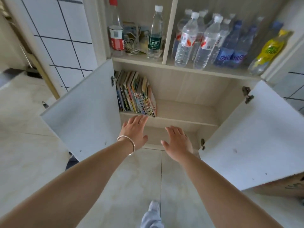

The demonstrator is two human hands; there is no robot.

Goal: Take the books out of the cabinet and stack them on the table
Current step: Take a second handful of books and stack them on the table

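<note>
Books (136, 93) stand upright at the shelf's left end, just above the left hand (134, 130), nearer than the right hand (176, 142); both hands spread, empty.

Clear water bottles (199, 39) crowd the upper right shelf beside a yellow drink bottle (269, 51). On the upper left shelf, tangled cables (133, 45) lie between two bottles. Pale floor tiles (131, 178) below.

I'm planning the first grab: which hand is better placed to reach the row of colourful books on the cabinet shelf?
Left. The open left hand with the silver bangle has its fingertips just below the colourful upright books; the open right hand hangs lower, facing bare shelf.
</note>
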